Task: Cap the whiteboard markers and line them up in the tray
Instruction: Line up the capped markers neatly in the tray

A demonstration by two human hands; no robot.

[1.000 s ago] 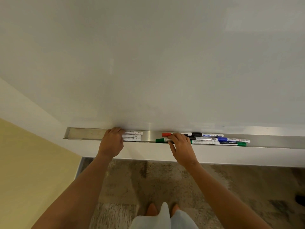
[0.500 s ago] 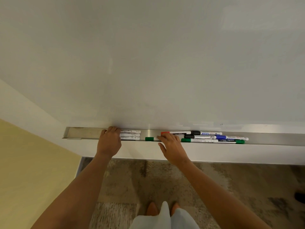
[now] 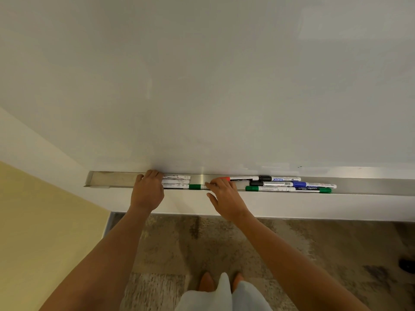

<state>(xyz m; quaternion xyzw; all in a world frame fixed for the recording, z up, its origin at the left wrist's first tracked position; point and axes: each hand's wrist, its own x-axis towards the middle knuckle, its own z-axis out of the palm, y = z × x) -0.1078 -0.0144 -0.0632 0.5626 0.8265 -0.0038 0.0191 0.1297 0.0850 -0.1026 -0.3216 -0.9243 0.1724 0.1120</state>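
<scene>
A long metal tray runs under the whiteboard. My left hand covers and holds the left ends of three white-barrelled markers lying side by side in the tray. My right hand has its fingertips on a green-capped marker in the tray's front row; the cap touches the right end of that group, and the hand hides the rest of the barrel. Further right lie a red marker, a black-capped marker, a blue marker and a green marker, partly overlapping.
The whiteboard fills the upper view. A yellow wall stands at the left. Below the tray is a white ledge, then patterned carpet. A dark object sits on the floor at the right edge.
My right hand has slid the green-capped marker leftward along the tray, from the right pile up to the left group. My left hand has stayed on the left markers.
</scene>
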